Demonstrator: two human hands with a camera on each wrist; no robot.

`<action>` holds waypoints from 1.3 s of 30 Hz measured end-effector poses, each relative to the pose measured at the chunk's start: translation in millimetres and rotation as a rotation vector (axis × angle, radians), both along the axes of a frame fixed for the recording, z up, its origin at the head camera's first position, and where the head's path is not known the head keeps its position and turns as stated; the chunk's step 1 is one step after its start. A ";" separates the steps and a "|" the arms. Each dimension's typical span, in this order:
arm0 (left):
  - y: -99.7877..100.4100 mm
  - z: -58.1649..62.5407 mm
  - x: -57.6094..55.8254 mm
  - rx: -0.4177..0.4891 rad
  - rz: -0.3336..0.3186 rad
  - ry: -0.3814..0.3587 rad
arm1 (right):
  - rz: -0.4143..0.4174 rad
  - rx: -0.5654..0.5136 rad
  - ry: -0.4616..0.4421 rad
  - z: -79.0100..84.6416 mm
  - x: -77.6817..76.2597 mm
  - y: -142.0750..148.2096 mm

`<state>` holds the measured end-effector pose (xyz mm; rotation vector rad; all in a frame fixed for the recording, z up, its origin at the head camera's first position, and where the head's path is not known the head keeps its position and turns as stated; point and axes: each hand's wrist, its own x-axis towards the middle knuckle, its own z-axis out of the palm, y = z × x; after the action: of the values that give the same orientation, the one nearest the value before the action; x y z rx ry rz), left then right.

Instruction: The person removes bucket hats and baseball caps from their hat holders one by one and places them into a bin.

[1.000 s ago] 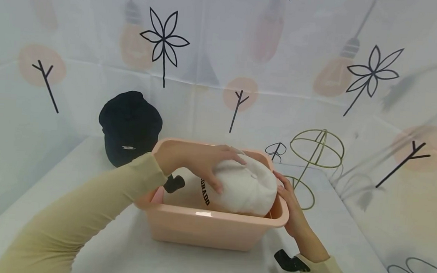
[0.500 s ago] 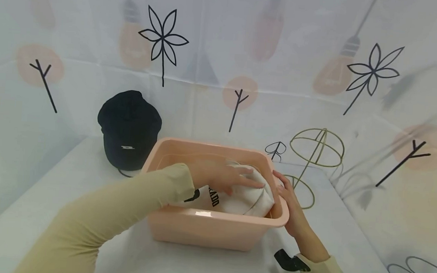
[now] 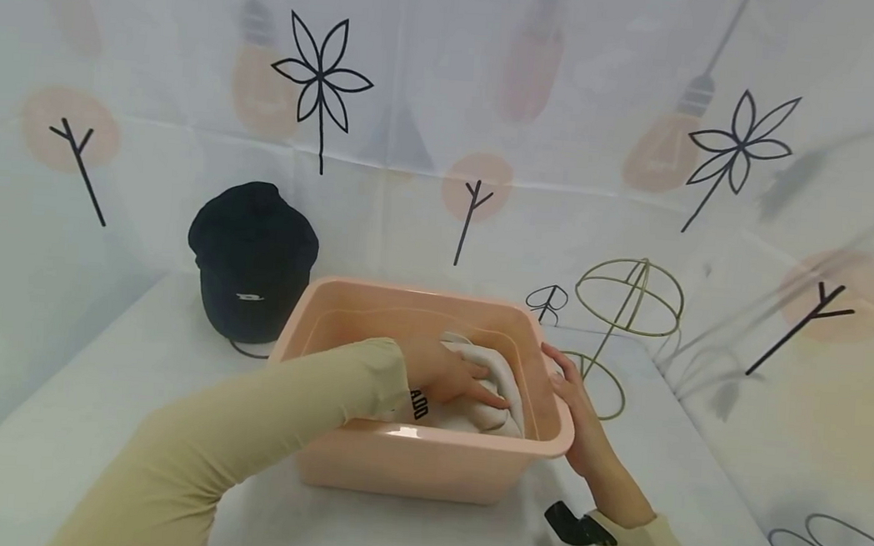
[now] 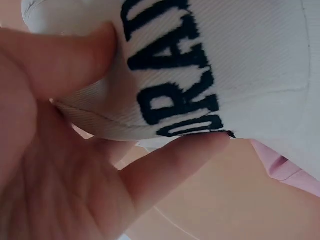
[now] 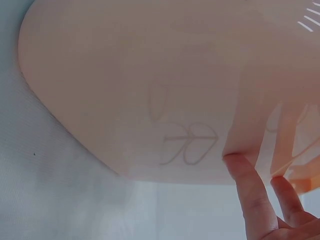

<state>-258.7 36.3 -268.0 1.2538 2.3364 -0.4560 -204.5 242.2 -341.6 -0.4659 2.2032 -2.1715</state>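
A white cap with dark lettering lies dented inside the peach plastic basin. My left hand reaches over the left side into the basin and presses on the cap's crown with outstretched fingers. In the left wrist view, the thumb lies along the lettered panel and a straight finger touches the lower edge of the letters. My right hand holds the basin's right rim from outside. In the right wrist view, two fingertips touch its outer wall.
A black cap stands at the back left, its support mostly hidden. A gold wire hat stand rises at the back right. Something pink shows inside the basin. A patterned cloth hangs behind the white tabletop.
The left hand has moved right and down, pushing the white cap deeper into the basin, where its crown has caved in. The right hand stays on the rim.
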 end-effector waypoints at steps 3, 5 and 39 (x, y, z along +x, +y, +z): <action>-1.4 1.1 0.7 -0.008 -0.011 0.006 | -0.002 0.001 0.000 0.5 0.2 -0.6; -3.1 0.5 -1.1 0.002 -0.035 0.009 | -0.003 0.005 0.000 1.0 0.5 -1.0; -140.3 58.2 31.3 0.594 0.231 0.200 | -0.011 -0.003 0.010 0.5 -1.8 -1.6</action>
<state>-227.4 -104.0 -209.8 1.1897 2.8673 0.2229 -206.2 240.7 -341.1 -0.4676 2.2125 -2.1834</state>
